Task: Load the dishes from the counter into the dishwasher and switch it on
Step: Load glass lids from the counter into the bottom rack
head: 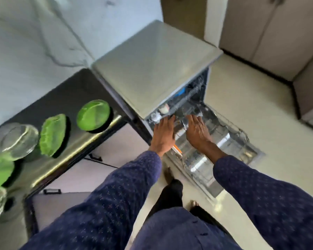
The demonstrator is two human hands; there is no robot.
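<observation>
Green plates (93,115) and glass bowls (19,139) wait on the steel surface (76,141), well off to the left of both hands, so the left hand (163,134) is nearer. Both hands' fingers (192,120) lie straight, holding nothing, over the dishwasher (152,69) and its pulled-out rack (229,130) (blurred). Pale floor, beige cabinets (271,33) behind.
</observation>
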